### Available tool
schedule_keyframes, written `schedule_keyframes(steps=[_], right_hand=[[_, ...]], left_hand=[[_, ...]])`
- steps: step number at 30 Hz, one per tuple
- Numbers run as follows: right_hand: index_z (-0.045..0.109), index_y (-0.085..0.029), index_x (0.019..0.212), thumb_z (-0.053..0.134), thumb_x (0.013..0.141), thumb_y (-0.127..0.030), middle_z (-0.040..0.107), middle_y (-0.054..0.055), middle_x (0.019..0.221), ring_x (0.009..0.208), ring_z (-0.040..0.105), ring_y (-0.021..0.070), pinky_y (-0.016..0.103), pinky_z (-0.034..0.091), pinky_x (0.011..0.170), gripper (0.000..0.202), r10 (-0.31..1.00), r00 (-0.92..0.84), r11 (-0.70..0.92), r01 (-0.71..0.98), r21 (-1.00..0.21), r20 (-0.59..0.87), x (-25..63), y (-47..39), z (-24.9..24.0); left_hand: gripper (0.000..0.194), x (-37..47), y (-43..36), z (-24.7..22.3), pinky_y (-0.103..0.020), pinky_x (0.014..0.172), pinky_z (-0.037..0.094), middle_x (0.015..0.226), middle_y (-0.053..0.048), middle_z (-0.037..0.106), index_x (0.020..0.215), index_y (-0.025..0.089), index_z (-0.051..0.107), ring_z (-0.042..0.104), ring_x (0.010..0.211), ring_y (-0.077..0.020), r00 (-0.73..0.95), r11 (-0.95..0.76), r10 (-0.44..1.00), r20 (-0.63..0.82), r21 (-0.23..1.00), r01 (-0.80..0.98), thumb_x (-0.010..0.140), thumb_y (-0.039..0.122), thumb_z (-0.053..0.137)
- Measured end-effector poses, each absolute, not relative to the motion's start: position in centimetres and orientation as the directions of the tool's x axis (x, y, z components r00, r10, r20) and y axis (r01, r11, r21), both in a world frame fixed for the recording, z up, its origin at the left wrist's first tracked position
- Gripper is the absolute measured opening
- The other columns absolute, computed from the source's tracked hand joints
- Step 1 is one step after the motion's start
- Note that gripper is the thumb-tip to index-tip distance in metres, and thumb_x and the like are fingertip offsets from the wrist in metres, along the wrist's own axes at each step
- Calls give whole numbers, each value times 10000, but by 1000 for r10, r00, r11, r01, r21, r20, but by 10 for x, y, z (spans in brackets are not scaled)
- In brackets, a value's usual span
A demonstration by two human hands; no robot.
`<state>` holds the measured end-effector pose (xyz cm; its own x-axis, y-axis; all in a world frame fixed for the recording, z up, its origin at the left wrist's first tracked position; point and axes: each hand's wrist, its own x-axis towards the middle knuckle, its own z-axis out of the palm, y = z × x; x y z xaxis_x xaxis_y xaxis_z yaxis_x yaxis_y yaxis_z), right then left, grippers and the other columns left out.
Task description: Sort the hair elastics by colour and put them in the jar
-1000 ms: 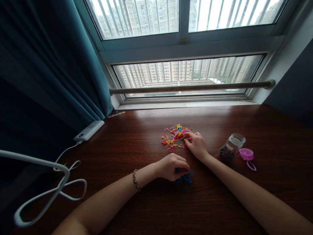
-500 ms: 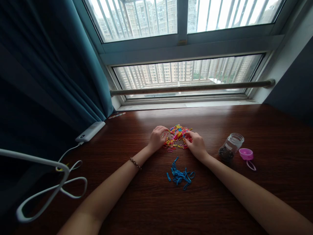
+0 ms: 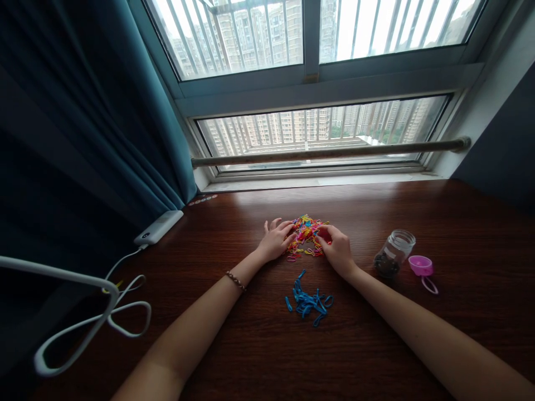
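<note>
A loose pile of small, multicoloured rubber bands [image 3: 307, 234] lies on the dark wooden table. At its left edge is my left hand [image 3: 276, 239], open, the fingers spread and the fingertips touching the bands. My right hand [image 3: 336, 250] is at the right side of the pile, its thumb and forefinger curled together in a pinch among the bands. Whatever is between those fingertips is too small to make out. Nearer to me, between my forearms, lies a separate heap of blue rubber bands [image 3: 308, 301], with one short piece apart on its left.
Right of my right hand, a clear jar [image 3: 395, 253] with dark contents stands beside a pink lid [image 3: 421, 266] with a loop. On the left are a white device [image 3: 159, 227] and a looped white cable [image 3: 129, 334]. A window with a rail [image 3: 334, 153] borders the table's far side.
My left hand has spread its fingers and shifted slightly right and down, flatter against the pile. My right hand stays at the pile's right side. The view has tilted slightly.
</note>
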<state>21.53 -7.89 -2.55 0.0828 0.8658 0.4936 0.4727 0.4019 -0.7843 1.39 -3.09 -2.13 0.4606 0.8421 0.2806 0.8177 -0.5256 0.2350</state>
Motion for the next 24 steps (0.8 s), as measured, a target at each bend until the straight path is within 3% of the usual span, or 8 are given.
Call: schedule_keyframes(steps=[6, 10, 14, 16, 18, 21, 24], right_hand=[[604, -164, 894, 497, 773, -224, 646, 77, 868, 774, 603, 190, 330, 481, 740, 173, 870, 84, 414, 410, -813, 486, 213, -84, -19], [601, -179, 881, 486, 792, -271, 646, 58, 819, 676, 615, 174, 306, 493, 658, 172, 903, 61, 393, 284, -874, 426, 211, -86, -17], [608, -180, 829, 524, 775, -291, 638, 34, 737, 588, 598, 146, 265, 481, 568, 150, 936, -11, 351, 124, -928, 352, 205, -90, -11], [611, -174, 802, 560, 747, -291, 628, 19, 703, 559, 580, 127, 244, 472, 537, 139, 947, -117, 303, 23, -953, 299, 201, -95, -5], [617, -163, 774, 593, 718, -293, 622, 7, 681, 544, 568, 111, 230, 469, 526, 143, 915, -336, 219, -56, -974, 226, 197, -103, 0], [634, -148, 750, 607, 703, -319, 620, 2, 645, 506, 557, 100, 214, 458, 492, 179, 743, -661, 119, -21, -993, 103, 192, -115, 5], [641, -147, 749, 569, 734, -371, 601, -6, 573, 417, 523, 91, 190, 398, 393, 236, 735, -674, 159, 64, -985, 74, 192, -118, 4]], left_hand=[[321, 11, -31, -20, -591, 996, 157, 1188, -57, 538, 1131, 241, 534, 352, 1182, -261, 456, -563, 807, 374, 254, 787, 864, 372, 416], [217, 6, -28, -22, -436, 971, 330, 1064, -72, 588, 1009, 184, 592, 474, 1067, -209, 408, -609, 758, 510, 328, 722, 822, 235, 494], [128, 0, -26, -24, -317, 812, 456, 901, -63, 624, 874, 164, 615, 574, 878, -178, 297, -583, 772, 562, 439, 684, 775, 173, 535], [97, -2, -26, -24, -299, 756, 469, 828, -50, 638, 825, 161, 617, 595, 800, -172, 230, -539, 795, 561, 480, 692, 771, 200, 548], [104, -2, -27, -22, -285, 722, 472, 791, -39, 649, 810, 161, 619, 605, 747, -163, 186, -508, 812, 553, 514, 691, 778, 230, 547], [137, -1, -29, -19, -271, 696, 475, 777, -29, 660, 805, 162, 622, 613, 711, -153, 161, -494, 824, 544, 550, 673, 791, 270, 540], [161, 0, -32, -16, -275, 699, 479, 787, -33, 667, 804, 160, 625, 616, 718, -156, 158, -501, 826, 541, 574, 648, 791, 297, 540]])
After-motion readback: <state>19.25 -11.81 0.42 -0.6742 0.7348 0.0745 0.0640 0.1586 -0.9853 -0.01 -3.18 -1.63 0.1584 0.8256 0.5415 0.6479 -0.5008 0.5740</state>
